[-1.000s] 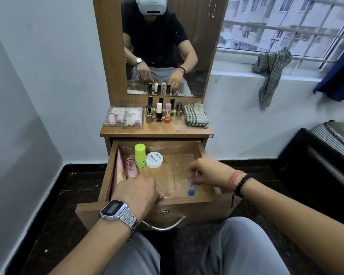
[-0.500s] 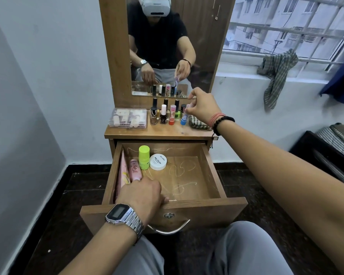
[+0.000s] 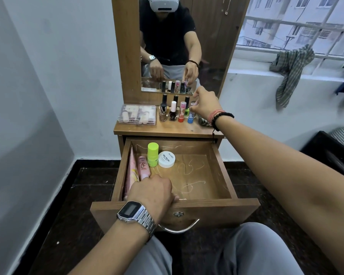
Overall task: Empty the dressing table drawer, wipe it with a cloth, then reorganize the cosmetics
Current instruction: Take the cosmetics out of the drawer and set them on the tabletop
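The wooden drawer (image 3: 244,204) stands pulled open. At its back left are a lime-green stick (image 3: 153,154), a white nail-polish-remover jar (image 3: 166,159), a pink tube (image 3: 143,167) and a pink sachet (image 3: 131,171) against the left wall. My left hand (image 3: 153,192) rests at the drawer's front left by the tube's end, fingers loosely curled and mostly hidden. My right hand (image 3: 205,104) reaches over the tabletop and pinches the cap of a small blue-based bottle (image 3: 190,117), which stands at the right end of a row of nail polish bottles (image 3: 173,113).
A clear plastic box (image 3: 137,114) of cosmetics sits on the tabletop's left. A checked cloth (image 3: 204,122) lies behind my right wrist. Above is the mirror (image 3: 207,36). Another cloth (image 3: 292,70) hangs on the window sill. A dark bench (image 3: 330,151) stands at right.
My right hand lifted the blue-based bottle out of the drawer and set it upright on the tabletop, at the right end of the row. My left hand stayed in place.
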